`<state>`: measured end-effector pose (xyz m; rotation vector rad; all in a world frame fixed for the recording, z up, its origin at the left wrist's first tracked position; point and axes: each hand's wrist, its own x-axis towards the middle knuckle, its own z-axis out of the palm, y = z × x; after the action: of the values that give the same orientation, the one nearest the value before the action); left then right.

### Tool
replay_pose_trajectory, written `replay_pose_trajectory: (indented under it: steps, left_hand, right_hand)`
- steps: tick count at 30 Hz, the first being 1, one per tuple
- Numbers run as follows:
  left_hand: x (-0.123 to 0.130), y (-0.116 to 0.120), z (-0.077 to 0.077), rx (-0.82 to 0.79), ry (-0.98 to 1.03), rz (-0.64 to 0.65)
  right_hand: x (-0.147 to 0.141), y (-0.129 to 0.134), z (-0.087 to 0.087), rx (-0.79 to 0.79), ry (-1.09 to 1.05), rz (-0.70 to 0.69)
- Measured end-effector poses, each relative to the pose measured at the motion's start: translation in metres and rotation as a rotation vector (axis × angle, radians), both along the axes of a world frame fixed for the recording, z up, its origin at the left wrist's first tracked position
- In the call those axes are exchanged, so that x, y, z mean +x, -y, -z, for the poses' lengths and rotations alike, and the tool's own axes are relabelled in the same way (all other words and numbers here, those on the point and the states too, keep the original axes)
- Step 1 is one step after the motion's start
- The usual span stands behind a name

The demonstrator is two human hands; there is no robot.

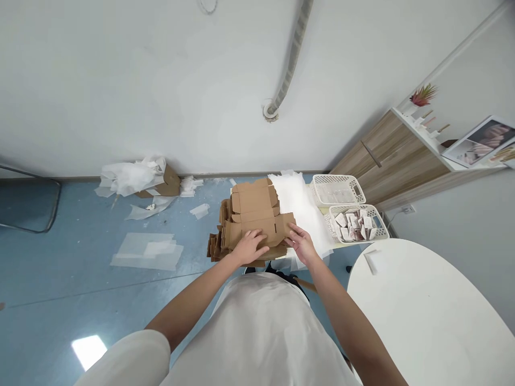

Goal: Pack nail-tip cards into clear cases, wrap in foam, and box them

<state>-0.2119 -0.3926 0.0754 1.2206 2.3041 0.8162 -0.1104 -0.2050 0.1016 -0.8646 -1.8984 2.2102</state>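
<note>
A flattened cardboard box (253, 201), brown with cut flaps and a small slot, lies unfolded on top of a stack of similar cardboard blanks (217, 244). My left hand (250, 246) rests flat on its near panel with the fingers apart. At the box's right end, my right hand (301, 244) pinches the edge of a side flap between fingers and thumb. White foam-like sheets (295, 201) lie just right of the cardboard, partly under it.
Right of the sheets stand a white basket of small white packets (333, 230) and another white basket (316, 185) with clear contents. A round white table (434, 305) is at the near right, a wooden cabinet (386, 155) behind. Scrap sheets (148, 252) litter the blue floor.
</note>
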Motion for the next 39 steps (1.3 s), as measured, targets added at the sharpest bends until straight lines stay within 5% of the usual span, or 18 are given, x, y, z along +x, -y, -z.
replay_pose_trajectory:
  steps: [4, 9, 15, 19, 22, 25, 29, 34, 39]
  left_hand:
    - [-0.003, -0.005, -0.008, 0.013, 0.037, 0.028]
    - [0.0, -0.008, -0.012, -0.023, -0.006, -0.005]
    - [0.005, -0.009, -0.029, 0.003, -0.148, -0.073]
    - [0.011, -0.014, -0.047, 0.049, -0.123, -0.047]
    - [0.011, -0.014, -0.061, 0.091, -0.131, -0.093]
    - [-0.003, -0.001, -0.068, 0.061, -0.149, -0.279]
    - [-0.033, 0.029, -0.051, -0.071, 0.022, -0.621]
    - [-0.04, 0.042, -0.013, -0.168, 0.495, -0.558]
    - [-0.027, 0.016, -0.01, -0.232, 0.622, -0.463]
  right_hand:
    - [0.002, -0.004, -0.006, 0.125, 0.017, -0.053]
    - [0.001, 0.006, -0.023, 0.688, 0.124, -0.059]
    - [-0.004, 0.018, -0.045, 1.275, 0.158, -0.425]
    - [-0.006, 0.022, -0.053, 1.495, 0.142, -0.551]
    - [-0.004, 0.017, -0.057, 1.55, 0.096, -0.597]
    - [0.002, 0.006, -0.059, 1.541, 0.103, -0.604]
    - [0.016, -0.008, -0.055, 1.548, 0.138, -0.577]
    - [0.04, -0.019, -0.043, 1.566, 0.159, -0.438]
    - [0.075, -0.025, -0.033, 1.495, 0.128, -0.267]
